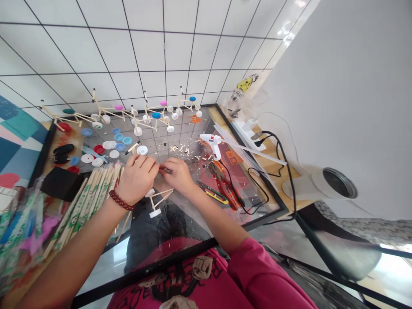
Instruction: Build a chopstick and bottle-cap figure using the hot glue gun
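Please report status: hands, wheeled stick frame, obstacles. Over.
Left hand, right hand: fingertips close, contents unclear. Wheeled frame: nearer the body. Glue gun: to the right, apart.

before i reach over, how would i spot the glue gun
Over the glass tabletop, find the right hand. Between it and the white power strip is the glue gun, itself white and the only pistol-shaped thing there.

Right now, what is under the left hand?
Beside the left hand, a white cap and wrapped sticks show; whatever lies directly beneath is covered.
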A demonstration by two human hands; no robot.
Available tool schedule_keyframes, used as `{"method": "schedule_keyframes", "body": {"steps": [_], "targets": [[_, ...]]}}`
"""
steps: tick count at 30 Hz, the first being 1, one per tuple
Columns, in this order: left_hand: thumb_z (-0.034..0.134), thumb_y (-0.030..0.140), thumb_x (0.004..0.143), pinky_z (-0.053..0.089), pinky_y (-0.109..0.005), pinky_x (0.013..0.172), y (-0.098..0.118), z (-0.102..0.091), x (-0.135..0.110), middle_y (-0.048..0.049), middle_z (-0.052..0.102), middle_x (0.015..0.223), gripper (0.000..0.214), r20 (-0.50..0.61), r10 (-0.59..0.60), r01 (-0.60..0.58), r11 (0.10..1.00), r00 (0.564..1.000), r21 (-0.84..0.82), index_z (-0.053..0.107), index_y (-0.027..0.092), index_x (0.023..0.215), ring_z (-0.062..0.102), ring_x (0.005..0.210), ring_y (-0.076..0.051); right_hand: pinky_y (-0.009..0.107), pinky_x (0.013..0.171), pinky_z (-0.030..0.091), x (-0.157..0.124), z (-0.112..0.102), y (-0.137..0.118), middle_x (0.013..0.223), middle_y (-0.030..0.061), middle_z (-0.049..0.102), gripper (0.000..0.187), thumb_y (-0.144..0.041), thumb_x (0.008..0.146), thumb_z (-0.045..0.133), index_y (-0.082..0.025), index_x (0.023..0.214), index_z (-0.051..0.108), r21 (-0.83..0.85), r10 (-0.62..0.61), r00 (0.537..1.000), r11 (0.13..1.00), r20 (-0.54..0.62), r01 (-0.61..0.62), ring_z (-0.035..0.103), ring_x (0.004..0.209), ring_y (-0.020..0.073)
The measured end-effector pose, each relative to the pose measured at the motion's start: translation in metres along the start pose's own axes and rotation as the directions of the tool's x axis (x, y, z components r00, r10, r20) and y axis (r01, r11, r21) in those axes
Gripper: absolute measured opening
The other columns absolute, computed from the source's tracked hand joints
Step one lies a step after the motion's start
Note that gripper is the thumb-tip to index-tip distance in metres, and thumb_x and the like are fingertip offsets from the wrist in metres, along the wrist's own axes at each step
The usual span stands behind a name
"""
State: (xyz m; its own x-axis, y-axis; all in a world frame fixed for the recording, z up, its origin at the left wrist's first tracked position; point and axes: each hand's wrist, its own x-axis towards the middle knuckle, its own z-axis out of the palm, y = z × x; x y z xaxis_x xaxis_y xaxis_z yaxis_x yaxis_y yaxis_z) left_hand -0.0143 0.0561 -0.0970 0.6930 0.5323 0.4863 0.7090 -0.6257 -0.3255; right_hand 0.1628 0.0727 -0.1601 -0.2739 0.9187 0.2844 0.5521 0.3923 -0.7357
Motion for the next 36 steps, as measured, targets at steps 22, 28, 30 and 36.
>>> {"method": "schedule_keyframes", "body": {"steps": [22,28,30,36], "targets": [[0.055,0.002,0.088,0.048,-0.05,0.104,-0.01,0.003,0.001,-0.0138,0.077,0.123,0.029,0.2,-0.005,0.035,0.989,0.98,-0.143,0.076,0.021,0.086,0.067,0.118,-0.032,0.035,0.089,0.041,-0.004,0.016,0.003,0.1,0.0032,0.079,0.01,-0.02,0.095,0.074,-0.026,0.088,0.077,-0.088,-0.026,0.999,0.996,0.032,0.029,0.069,0.097,0.0218],[0.054,0.004,0.091,0.049,-0.052,0.104,-0.011,-0.001,0.003,-0.0161,0.077,0.125,0.028,0.22,0.013,0.015,0.992,0.976,-0.125,0.077,0.02,0.086,0.066,0.123,-0.034,0.035,0.091,0.041,-0.003,0.017,0.001,0.1,0.0035,0.08,0.009,-0.022,0.096,0.074,-0.025,0.087,0.076,-0.078,-0.022,0.999,0.997,0.034,0.025,0.069,0.097,0.0223],[0.054,0.004,0.092,0.049,-0.053,0.106,-0.011,-0.001,0.002,-0.0167,0.077,0.126,0.029,0.214,0.021,0.002,0.994,0.977,-0.108,0.077,0.019,0.087,0.066,0.124,-0.035,0.034,0.091,0.042,-0.004,0.017,0.001,0.1,0.0031,0.08,0.009,-0.022,0.096,0.074,-0.025,0.088,0.077,-0.076,-0.019,0.999,0.997,0.032,0.021,0.069,0.097,0.022],[0.054,0.007,0.095,0.044,-0.056,0.112,-0.009,-0.002,-0.003,-0.0154,0.075,0.134,0.028,0.198,-0.006,0.026,0.995,0.98,-0.096,0.079,0.02,0.095,0.064,0.129,-0.034,0.034,0.09,0.042,-0.005,0.018,0.005,0.099,0.0025,0.078,0.008,-0.024,0.098,0.074,-0.027,0.092,0.078,-0.076,-0.006,1.0,0.997,0.015,0.007,0.069,0.099,0.0221]]}}
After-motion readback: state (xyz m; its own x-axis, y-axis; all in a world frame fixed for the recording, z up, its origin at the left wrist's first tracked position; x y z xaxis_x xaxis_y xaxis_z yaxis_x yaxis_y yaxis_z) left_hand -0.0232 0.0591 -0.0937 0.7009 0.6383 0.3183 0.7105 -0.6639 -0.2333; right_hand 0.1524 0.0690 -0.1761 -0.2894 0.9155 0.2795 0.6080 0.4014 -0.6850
